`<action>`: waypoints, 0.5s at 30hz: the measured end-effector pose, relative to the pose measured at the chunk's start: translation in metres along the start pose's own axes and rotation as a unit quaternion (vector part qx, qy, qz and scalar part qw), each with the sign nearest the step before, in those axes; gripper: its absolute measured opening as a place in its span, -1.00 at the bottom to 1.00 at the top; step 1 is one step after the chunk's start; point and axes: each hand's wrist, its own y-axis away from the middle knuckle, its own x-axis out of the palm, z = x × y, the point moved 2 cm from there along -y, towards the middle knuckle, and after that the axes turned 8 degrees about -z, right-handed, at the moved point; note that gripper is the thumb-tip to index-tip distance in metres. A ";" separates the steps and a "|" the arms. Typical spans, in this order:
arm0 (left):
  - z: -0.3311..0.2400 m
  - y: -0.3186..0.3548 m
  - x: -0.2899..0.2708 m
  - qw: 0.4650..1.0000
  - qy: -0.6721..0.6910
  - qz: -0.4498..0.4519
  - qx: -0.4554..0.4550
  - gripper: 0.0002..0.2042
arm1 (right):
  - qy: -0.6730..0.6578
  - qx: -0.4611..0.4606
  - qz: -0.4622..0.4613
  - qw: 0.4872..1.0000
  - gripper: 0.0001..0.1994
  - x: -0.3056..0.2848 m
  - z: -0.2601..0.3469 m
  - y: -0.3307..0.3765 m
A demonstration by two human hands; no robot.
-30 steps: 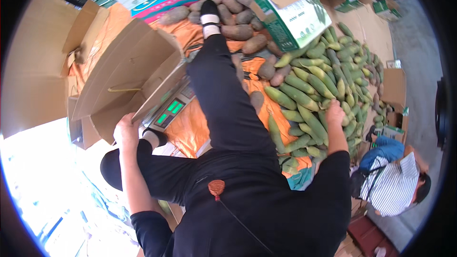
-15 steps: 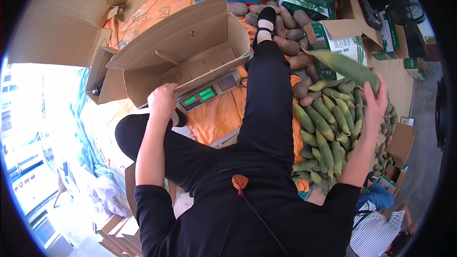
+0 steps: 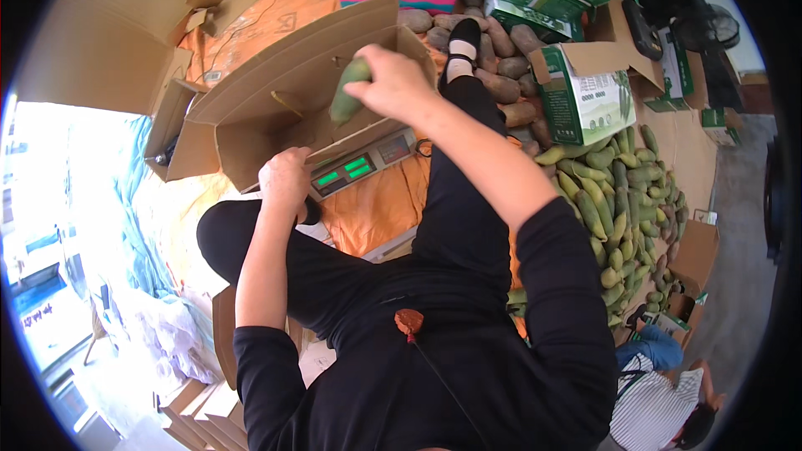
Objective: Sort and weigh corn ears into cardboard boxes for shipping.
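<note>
My right hand is closed round a thick green radish, which hangs tilted over the opening of a brown cardboard box. The near edge of that box is gripped by my left hand, its fingers bent over the cardboard. Under the box sits a digital scale, its green display facing me. Inside the box I see bare cardboard and a short cord; part of the inside is hidden by my right hand.
A large heap of green radishes lies to my right. Reddish-brown roots surround my outstretched foot. Green and white cartons stand at the far right, and orange sheeting covers the floor. Another person is at the lower right.
My right hand has carried the green radish leftward from above the heap to over the box. My left hand has stayed on the box edge.
</note>
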 end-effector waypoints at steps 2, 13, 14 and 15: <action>0.005 0.003 0.000 0.999 -0.039 0.018 0.001 -0.77 | 0.062 0.047 0.066 0.995 -0.52 0.020 0.008 0.000; 0.000 0.003 -0.005 1.000 -0.009 0.017 -0.018 -0.78 | -0.116 0.024 0.003 0.993 -0.73 -0.075 -0.034 0.027; -0.001 0.003 -0.001 1.000 -0.010 0.009 -0.019 -0.78 | -0.148 0.055 -0.025 0.987 -0.73 -0.096 -0.055 0.036; -0.003 0.003 -0.002 1.000 -0.006 0.000 -0.028 -0.78 | -0.131 0.083 -0.055 0.986 -0.71 -0.116 -0.077 0.045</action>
